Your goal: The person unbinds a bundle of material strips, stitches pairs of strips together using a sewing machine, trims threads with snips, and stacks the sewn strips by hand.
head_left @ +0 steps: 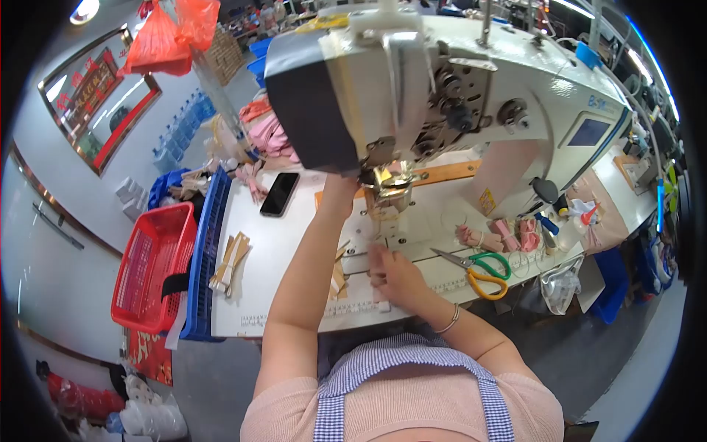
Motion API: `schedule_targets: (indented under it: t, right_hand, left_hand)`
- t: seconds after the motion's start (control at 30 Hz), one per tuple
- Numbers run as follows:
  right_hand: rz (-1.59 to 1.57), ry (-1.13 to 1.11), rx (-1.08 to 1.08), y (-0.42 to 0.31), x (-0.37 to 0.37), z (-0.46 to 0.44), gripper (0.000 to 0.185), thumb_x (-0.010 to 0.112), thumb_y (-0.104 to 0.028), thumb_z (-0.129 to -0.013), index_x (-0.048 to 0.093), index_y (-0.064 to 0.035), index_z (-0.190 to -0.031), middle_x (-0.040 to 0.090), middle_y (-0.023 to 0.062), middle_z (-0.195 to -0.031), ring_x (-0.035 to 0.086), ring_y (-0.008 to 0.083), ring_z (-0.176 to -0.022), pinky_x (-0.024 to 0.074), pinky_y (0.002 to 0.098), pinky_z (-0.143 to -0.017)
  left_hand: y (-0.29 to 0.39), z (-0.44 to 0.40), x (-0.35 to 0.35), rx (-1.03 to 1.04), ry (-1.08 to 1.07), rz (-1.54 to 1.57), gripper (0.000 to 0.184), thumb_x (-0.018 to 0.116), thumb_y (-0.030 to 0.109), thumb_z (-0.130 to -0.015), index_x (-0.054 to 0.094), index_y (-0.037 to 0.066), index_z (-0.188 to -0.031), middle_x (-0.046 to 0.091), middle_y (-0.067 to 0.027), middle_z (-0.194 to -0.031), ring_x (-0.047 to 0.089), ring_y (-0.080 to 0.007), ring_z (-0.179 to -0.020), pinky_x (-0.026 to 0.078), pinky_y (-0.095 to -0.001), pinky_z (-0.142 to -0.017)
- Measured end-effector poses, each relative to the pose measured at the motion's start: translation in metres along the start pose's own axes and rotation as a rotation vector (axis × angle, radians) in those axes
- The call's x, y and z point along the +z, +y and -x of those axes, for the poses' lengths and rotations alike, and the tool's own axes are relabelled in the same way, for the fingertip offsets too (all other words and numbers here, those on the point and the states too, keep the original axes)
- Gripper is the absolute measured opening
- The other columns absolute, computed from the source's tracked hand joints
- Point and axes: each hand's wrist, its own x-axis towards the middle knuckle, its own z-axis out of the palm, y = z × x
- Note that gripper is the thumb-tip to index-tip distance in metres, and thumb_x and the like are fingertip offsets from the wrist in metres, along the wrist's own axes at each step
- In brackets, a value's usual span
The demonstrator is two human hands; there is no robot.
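Observation:
A white sewing machine [515, 88] stands over the table in front of me. My left hand [343, 190] reaches up behind the machine's head beside the needle area; its fingers are hidden there. Below the presser foot area, my right hand [396, 278] is low over the table near the front edge. Its fingers look bent but are smeared by motion, so I cannot make out anything in them. Tan strips [339, 278] lie between my forearms. To the right of my right hand are scissors [479, 269] with green and orange handles.
At the left are a black phone [280, 194], more tan strips [231, 265], a blue crate [203, 280] and a red basket [121, 280]. Pink fabric pieces [505, 234] and a small blue tool [546, 222] lie at the right. A measuring tape [346, 311] runs along the front edge.

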Motion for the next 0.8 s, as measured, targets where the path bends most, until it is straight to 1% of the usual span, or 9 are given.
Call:
schedule_targets:
  t: [0.13,0.27,0.37,0.43,0.53,0.57,0.63,0.7,0.8]
  right_hand:
    - [-0.356,-0.024,0.07,-0.001,-0.019,-0.006,0.052,0.065,-0.017,-0.072,0.043,-0.0016,-0.116,0.058,0.0147,-0.079,0.059,0.0248,-0.074,0.046,0.0345,-0.066]
    - [-0.571,-0.171,0.139,0.014,-0.039,-0.007,0.027,0.06,-0.013,-0.079,0.053,0.0031,-0.099,0.057,0.0068,-0.067,0.055,0.0127,-0.062,0.0434,0.0267,-0.058]
    - [-0.951,-0.093,0.14,0.027,-0.04,-0.007,0.023,0.059,-0.013,-0.081,0.055,0.004,-0.095,0.055,0.0003,-0.068,0.05,0.0073,-0.061,0.0415,0.0232,-0.056]
    - [-1.169,-0.182,0.267,0.024,-0.057,-0.01,0.021,0.058,-0.014,-0.082,0.056,0.0027,-0.095,0.056,-0.0005,-0.071,0.05,0.0077,-0.063,0.0413,0.0224,-0.057]
    - [-1.535,-0.322,0.405,0.011,-0.069,-0.015,0.017,0.055,-0.014,-0.084,0.056,-0.0003,-0.095,0.055,0.0002,-0.075,0.05,0.0091,-0.067,0.0413,0.0208,-0.058]
    - [-1.687,-0.374,0.42,0.007,-0.069,-0.017,0.015,0.053,-0.013,-0.085,0.056,-0.0021,-0.095,0.054,0.0018,-0.077,0.051,0.0102,-0.069,0.0414,0.02,-0.058]
    - [-1.912,-0.498,0.318,0.011,-0.054,-0.02,0.017,0.052,-0.014,-0.085,0.055,-0.0013,-0.097,0.054,0.0043,-0.079,0.051,0.0135,-0.074,0.0421,0.0202,-0.058]
    - [-2.104,-0.735,0.263,0.011,-0.05,-0.025,0.021,0.054,-0.017,-0.084,0.054,-0.0009,-0.098,0.054,0.0054,-0.079,0.052,0.0156,-0.077,0.0435,0.0223,-0.062]
    - [-1.927,-0.522,0.359,-0.007,-0.071,-0.026,0.031,0.053,-0.027,-0.086,0.053,-0.0018,-0.104,0.055,0.0071,-0.085,0.051,0.0149,-0.081,0.0446,0.0244,-0.065]
  left_hand:
    - [0.019,0.023,0.001,0.239,-0.072,0.072,0.019,0.054,0.002,-0.082,0.055,0.005,-0.101,0.059,-0.0016,-0.09,0.056,-0.0114,-0.081,0.044,-0.0244,-0.067]
    - [0.011,0.026,-0.04,0.205,-0.048,-0.169,0.02,0.063,0.007,-0.076,0.059,0.005,-0.095,0.057,-0.0029,-0.098,0.052,-0.0094,-0.084,0.044,-0.0251,-0.07]
    - [0.005,0.065,-0.069,0.293,0.05,-0.499,0.019,0.061,0.006,-0.077,0.059,0.003,-0.096,0.057,-0.0063,-0.098,0.054,-0.012,-0.083,0.044,-0.0263,-0.071]
    - [-0.03,0.081,-0.1,0.612,0.048,-1.279,0.024,0.057,0.006,-0.08,0.058,0.003,-0.104,0.057,-0.0087,-0.096,0.054,-0.0136,-0.084,0.044,-0.0257,-0.072]
    - [-0.032,0.105,-0.071,0.818,0.151,-1.071,0.025,0.055,0.008,-0.082,0.057,0.006,-0.108,0.057,-0.0104,-0.095,0.052,-0.014,-0.088,0.042,-0.0251,-0.075]
    - [-0.028,0.115,-0.055,0.394,-0.013,-0.572,0.023,0.056,0.009,-0.083,0.056,0.003,-0.106,0.057,-0.0083,-0.094,0.051,-0.0128,-0.089,0.042,-0.0251,-0.076]
    - [-0.012,0.12,-0.026,0.131,-0.179,-0.208,0.017,0.057,0.01,-0.083,0.058,0.001,-0.098,0.059,-0.0051,-0.085,0.053,-0.0104,-0.077,0.043,-0.0235,-0.071]
    - [-0.007,0.113,-0.015,0.075,-0.214,-0.217,0.014,0.058,0.011,-0.083,0.058,0.0,-0.092,0.058,-0.0028,-0.079,0.051,-0.0087,-0.071,0.043,-0.0222,-0.067]
    - [0.006,0.107,0.0,-0.036,-0.244,-0.196,0.011,0.06,0.013,-0.082,0.058,0.002,-0.081,0.056,0.0002,-0.067,0.048,-0.0058,-0.06,0.041,-0.0199,-0.059]
